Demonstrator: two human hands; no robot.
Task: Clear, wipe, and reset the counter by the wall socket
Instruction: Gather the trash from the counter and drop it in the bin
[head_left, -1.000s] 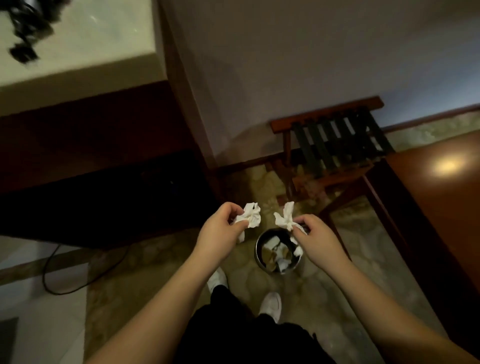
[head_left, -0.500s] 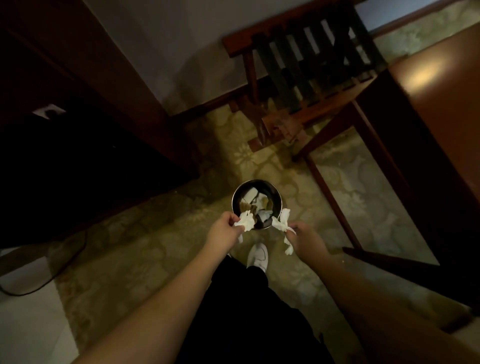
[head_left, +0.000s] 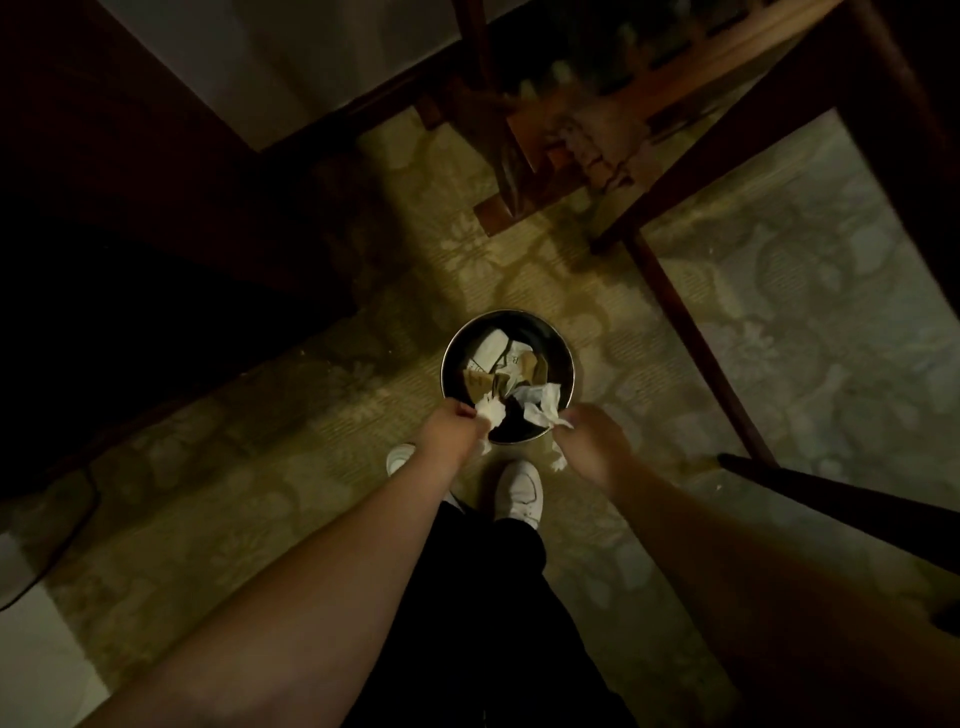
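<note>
The left hand (head_left: 451, 430) pinches a crumpled white tissue wad (head_left: 492, 410), and the right hand (head_left: 589, 439) grips a second crumpled white tissue (head_left: 542, 403). Both wads hang over the near rim of a small round dark metal wastebasket (head_left: 568, 358), which stands on the pale patterned carpet (head_left: 291, 457) and holds paper scraps (head_left: 498, 358). White shoes (head_left: 519, 491) stand just beside it.

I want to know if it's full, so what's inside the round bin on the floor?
The bin holds crumpled white paper and brown scraps. Both hands' tissues cover its near side, so the bottom stays hidden.
</note>
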